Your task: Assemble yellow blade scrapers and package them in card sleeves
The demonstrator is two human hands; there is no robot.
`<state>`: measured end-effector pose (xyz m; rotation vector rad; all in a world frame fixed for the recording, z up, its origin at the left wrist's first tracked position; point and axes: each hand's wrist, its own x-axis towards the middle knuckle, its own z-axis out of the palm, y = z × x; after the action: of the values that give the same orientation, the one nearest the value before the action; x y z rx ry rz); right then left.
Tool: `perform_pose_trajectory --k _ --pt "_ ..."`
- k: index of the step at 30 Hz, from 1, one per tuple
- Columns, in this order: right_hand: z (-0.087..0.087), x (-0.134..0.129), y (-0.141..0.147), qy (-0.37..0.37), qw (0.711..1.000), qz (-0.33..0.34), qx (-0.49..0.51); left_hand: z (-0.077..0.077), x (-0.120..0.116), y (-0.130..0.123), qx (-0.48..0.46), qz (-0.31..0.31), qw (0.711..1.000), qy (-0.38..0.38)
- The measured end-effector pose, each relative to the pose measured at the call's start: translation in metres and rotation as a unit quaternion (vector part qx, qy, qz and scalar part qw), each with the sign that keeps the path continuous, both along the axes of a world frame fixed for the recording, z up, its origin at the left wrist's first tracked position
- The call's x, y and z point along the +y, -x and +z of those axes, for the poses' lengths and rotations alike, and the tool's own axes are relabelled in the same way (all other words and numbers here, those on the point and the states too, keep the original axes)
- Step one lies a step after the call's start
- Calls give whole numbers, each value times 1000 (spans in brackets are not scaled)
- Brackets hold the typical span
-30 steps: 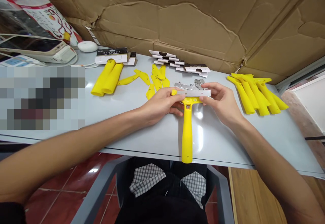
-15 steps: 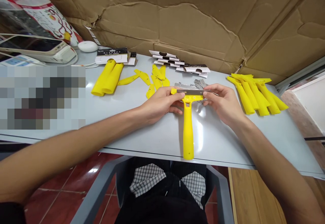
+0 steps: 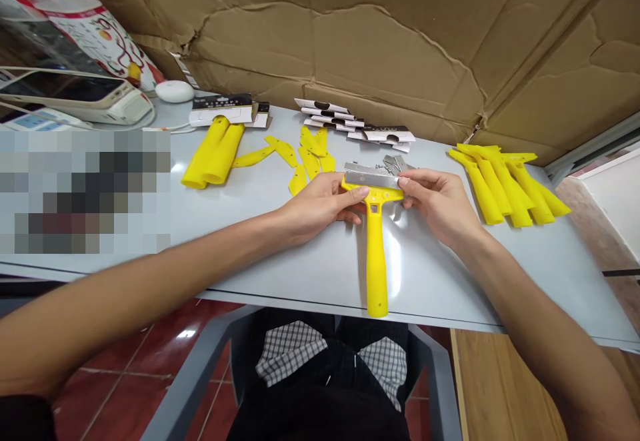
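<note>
A yellow scraper handle (image 3: 377, 254) with a wide T-shaped head is held above the front of the table. My left hand (image 3: 325, 204) grips the left side of its head, thumb on the front face. Along the top of the head lies a flat metal plate (image 3: 370, 176). My right hand (image 3: 430, 198) pinches the right end of that plate between thumb and fingers. Behind the hands lie small screws and metal pieces (image 3: 395, 163), partly hidden. Several flat yellow plastic pieces (image 3: 313, 161) are scattered just beyond my left hand.
Several yellow handles (image 3: 505, 188) are piled at the right. Two more handles (image 3: 213, 154), topped with card sleeves, lie at the left. Folded cards (image 3: 350, 124) sit before a cardboard wall (image 3: 390, 48). A phone (image 3: 65, 88) and a white oval case (image 3: 174, 91) are at the far left.
The metal plate has tilted so its broad face shows more, and it sits slightly lower at the right. The scraper handle has shifted a little right.
</note>
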<state>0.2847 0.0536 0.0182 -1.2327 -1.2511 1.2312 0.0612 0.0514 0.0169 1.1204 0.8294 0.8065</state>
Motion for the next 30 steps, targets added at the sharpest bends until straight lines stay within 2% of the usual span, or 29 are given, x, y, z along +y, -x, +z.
perform_pose_trajectory --k 12,20,30 --pt "-2 -5 3 13 1000 16 3 3 -2 1 12 -7 1000 -28" --pt "-2 -5 4 14 1000 18 6 4 -2 -2 8 -7 1000 -21" --pt "0 -7 7 14 1000 9 -3 1 0 -6 -38 71 994 74"
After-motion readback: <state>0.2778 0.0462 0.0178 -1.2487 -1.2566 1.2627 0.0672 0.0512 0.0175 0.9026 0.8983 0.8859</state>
